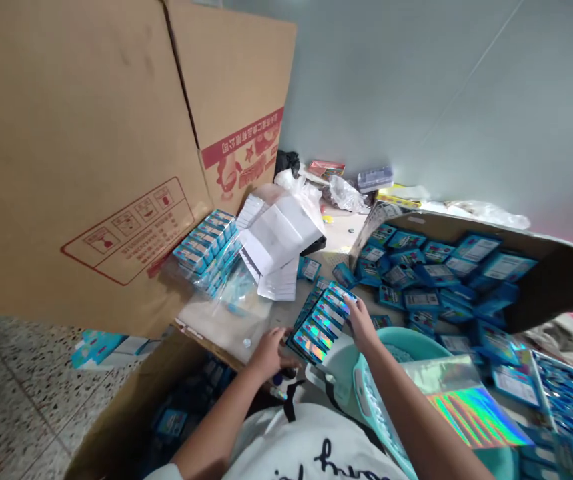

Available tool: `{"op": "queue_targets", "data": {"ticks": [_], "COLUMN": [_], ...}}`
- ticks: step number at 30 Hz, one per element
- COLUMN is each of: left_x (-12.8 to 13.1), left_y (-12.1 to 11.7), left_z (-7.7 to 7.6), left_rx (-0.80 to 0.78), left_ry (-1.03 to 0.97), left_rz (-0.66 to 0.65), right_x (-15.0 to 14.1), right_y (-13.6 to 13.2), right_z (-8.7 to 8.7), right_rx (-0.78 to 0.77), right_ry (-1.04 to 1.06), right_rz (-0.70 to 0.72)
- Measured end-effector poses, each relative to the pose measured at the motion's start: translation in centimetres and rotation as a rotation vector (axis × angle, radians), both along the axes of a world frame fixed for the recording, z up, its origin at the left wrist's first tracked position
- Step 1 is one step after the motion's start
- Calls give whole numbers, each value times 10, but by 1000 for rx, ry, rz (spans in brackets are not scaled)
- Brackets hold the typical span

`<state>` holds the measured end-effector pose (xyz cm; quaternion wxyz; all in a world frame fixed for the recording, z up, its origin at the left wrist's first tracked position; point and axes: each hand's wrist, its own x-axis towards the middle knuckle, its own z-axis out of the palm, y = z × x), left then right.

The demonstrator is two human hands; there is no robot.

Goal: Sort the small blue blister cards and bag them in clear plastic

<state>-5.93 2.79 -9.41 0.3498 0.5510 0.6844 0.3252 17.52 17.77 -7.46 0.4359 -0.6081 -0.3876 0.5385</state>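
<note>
One white garment [266,443] nearest, then, beside one teal basket [372,393], one block of blue boxes [320,323]: right hand [362,325] closed on its far end, left hand [269,357] half-open at its near end.

Pic fairly bright, soft even indoor light; source out of view. Wall [416,87] pale grey-blue, w/ faint sheen. Rainbow glare on boxes [321,321] & foil sheet [476,417]. Carton [176,413] at lower L dark inside, deep shadow. Wide-angle stretch at edges, esp. corners; R edge soft/blurry. Small print mostly too fuzzy to read.
</note>
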Motion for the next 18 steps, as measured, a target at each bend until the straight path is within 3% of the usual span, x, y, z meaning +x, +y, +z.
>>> {"op": "queue_targets", "data": {"ticks": [5, 11, 15, 18], "left_x": [-79, -109, -113, -115], "left_y": [9, 10, 19, 25], "left_z": [-25, -55, -56, -39], "left_rx": [-66, -124, -92, -3], "left_ry": [270, 415, 406, 367], "left_rz": [233, 311, 319, 323], "right_x": [24, 42, 45, 45], "right_y": [-22, -76, -99, -106], "right_z": [-7, -11, -7, 8], "right_rx": [-4, 27, 52, 124], "right_ry": [-24, 5, 41, -6], "right_rz": [-217, -340, -410, -430]}}
